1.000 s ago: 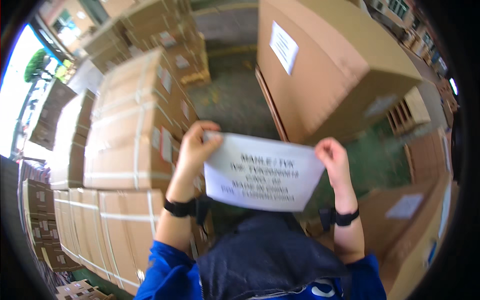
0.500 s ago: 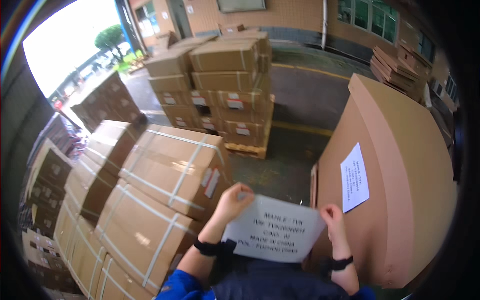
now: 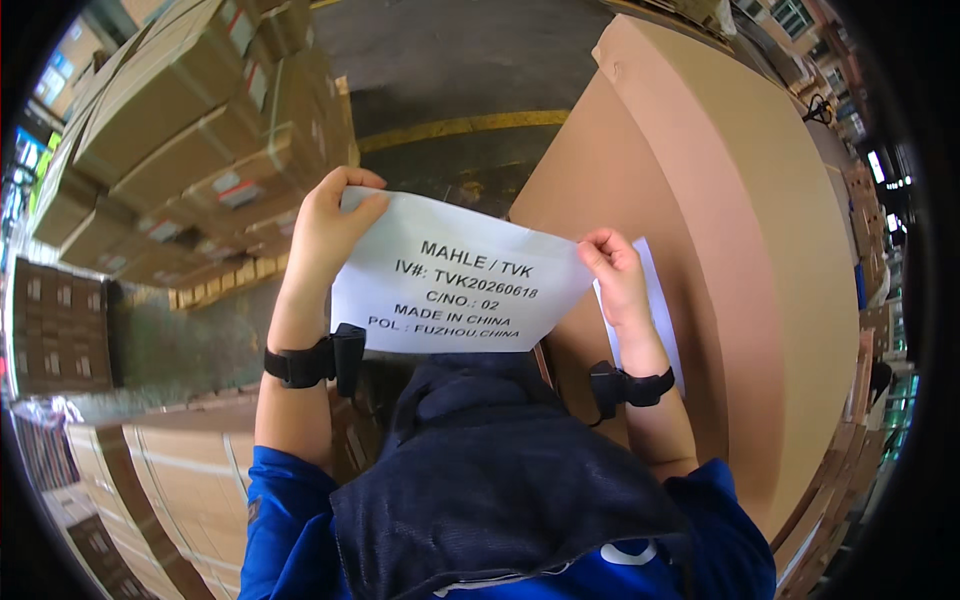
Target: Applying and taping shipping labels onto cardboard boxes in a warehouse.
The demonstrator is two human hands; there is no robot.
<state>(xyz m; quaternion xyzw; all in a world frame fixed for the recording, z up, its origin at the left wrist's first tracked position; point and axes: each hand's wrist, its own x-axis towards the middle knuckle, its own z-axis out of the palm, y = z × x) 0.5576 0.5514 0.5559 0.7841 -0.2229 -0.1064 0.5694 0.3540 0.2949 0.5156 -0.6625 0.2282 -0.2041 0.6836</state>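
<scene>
Both of my hands hold up one white printed paper sheet (image 3: 450, 280), stretched out in front of my body. My left hand (image 3: 335, 225) pinches its upper left corner between thumb and fingers. At the upper right corner, my right hand (image 3: 617, 272) grips the edge with thumb and forefinger. Just right of the sheet stands a very large brown cardboard box (image 3: 640, 170). A second white sheet (image 3: 658, 300) sits on that box's side, partly hidden behind my right hand and forearm. Each wrist wears a black strap.
Strapped cartons (image 3: 190, 110) are stacked on a wooden pallet (image 3: 225, 285) at the far left. More cartons (image 3: 190, 470) with pale straps stand at the near left. A yellow line (image 3: 460, 128) crosses the dark floor ahead. Flattened cardboard (image 3: 850, 470) lies at the right.
The view has swung to the right and downward. My hands have raised the sheet in the picture, still gripping both upper corners, and it now shows more clearly.
</scene>
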